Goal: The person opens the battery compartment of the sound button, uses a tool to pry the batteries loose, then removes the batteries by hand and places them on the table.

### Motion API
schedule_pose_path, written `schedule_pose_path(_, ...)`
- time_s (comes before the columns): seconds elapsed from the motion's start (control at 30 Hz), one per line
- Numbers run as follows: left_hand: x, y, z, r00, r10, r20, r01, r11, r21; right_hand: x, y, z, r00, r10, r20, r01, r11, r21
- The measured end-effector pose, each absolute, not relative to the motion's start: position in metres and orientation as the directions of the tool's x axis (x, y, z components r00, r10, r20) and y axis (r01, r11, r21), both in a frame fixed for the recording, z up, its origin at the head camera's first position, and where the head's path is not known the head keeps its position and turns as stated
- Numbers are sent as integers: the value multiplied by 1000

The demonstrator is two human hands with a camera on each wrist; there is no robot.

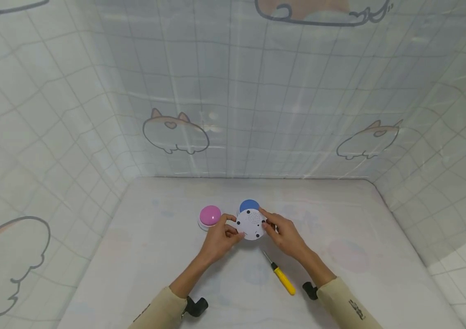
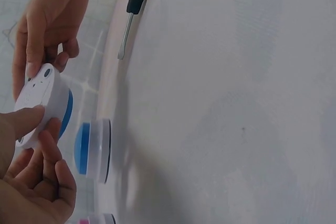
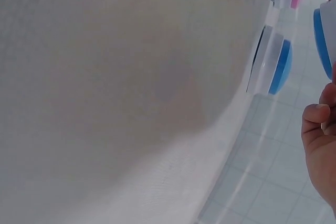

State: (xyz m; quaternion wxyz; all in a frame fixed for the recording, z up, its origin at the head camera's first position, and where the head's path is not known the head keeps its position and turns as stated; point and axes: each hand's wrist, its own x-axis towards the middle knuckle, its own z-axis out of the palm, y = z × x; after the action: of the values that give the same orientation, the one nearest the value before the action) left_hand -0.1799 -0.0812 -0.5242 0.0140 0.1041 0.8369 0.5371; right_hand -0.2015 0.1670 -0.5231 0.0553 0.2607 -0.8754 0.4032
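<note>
Sleeves (image 1: 346, 304): dark print on both, too small for me to read.
Held button (image 1: 251, 228): raised above the table (image 1: 142, 274) between my hands, white underside up, with dark spots and tiny holes; finer marks unclear.
Left hand (image 1: 221, 237): I pinch its left edge between thumb and fingers.
Right hand (image 1: 286, 233): I pinch its right edge; mostly cut off in the right wrist view.
Blue button (image 2: 95, 150): on the table, partly hidden behind the held one in the head view.
Pink button (image 1: 210, 215): left of it, cropped in both wrist views.
Screwdriver (image 1: 284, 279): nearer me, yellow handle cropped there too.
</note>
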Motion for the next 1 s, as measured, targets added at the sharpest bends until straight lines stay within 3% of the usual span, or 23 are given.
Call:
schedule_pose_path(0.47, -175, -93, -528, -953, 303, 24, 185, 515, 837, -198, 161, -521, -890, -426, 163, -413, 599, -686)
schedule_pose_path(1.0, -169, -100, -540, -924, 382, -9, 230, 573, 786, -199, 159, -532, -843, -538, 13, -415, 634, -652)
